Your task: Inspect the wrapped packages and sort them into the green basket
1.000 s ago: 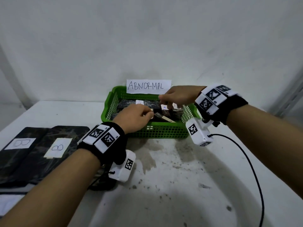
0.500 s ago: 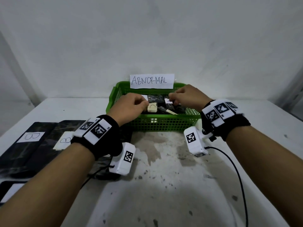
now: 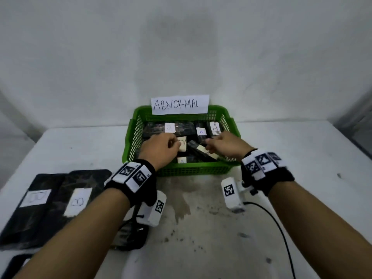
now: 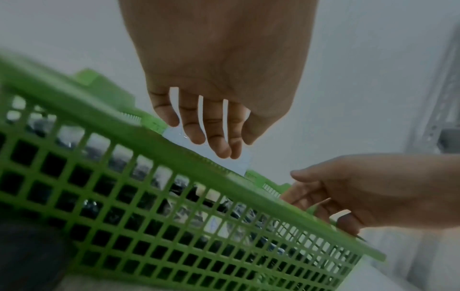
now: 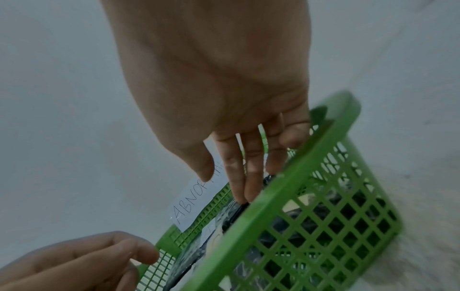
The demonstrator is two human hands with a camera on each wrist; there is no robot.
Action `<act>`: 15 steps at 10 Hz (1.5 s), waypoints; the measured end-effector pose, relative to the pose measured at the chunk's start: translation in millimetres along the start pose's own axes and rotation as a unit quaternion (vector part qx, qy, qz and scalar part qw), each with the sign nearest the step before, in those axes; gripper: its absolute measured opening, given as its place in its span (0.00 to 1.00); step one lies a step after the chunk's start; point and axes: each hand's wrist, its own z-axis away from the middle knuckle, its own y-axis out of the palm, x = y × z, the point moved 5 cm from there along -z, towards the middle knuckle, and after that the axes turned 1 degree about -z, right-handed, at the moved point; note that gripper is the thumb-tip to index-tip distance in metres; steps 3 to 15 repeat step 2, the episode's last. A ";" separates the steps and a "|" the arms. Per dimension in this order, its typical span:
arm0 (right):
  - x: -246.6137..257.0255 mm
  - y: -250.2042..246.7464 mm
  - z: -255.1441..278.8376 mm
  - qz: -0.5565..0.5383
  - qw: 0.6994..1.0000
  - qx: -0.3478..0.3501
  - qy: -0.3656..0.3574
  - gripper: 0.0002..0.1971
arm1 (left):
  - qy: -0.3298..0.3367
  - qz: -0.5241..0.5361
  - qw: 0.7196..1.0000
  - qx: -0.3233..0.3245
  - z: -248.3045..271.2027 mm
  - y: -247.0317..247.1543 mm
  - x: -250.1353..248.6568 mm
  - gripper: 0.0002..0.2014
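Both hands have drawn back toward the near wall of the green basket (image 3: 138, 129) since a second ago, when the right hand (image 3: 225, 147) reached to the far side under the "ABNORMAL" sign (image 3: 179, 104). Now the left hand (image 3: 161, 149) hovers over the package with the round-marked label (image 3: 182, 145), fingers hanging loosely and apart in its wrist view, holding nothing I can make out. The right hand's fingers point down at the tilted black package (image 3: 201, 151) in the middle of the basket; whether they pinch it or merely touch it cannot be told.

The wrapped packages already sorted lie piled in the basket at the far centre of the bench (image 3: 302, 178), several labelled "A". Two flat "B" packages (image 3: 76, 202) wait at the left edge.

The risk, as I judge it, is the pile: the tilted package rests on others and could slip or flip label-down if nudged, hiding its mark.
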 end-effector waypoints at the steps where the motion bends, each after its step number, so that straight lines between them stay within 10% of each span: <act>1: 11.7 -11.1 23.4 -0.068 0.997 0.009 0.019 0.20 | -0.043 0.047 0.996 0.058 5.6 -22.0 -11.6 0.10; 15: 25.4 -23.4 47.5 -0.110 0.993 -0.015 0.035 0.17 | -0.078 0.128 0.986 0.069 15.3 -40.8 -21.2 0.11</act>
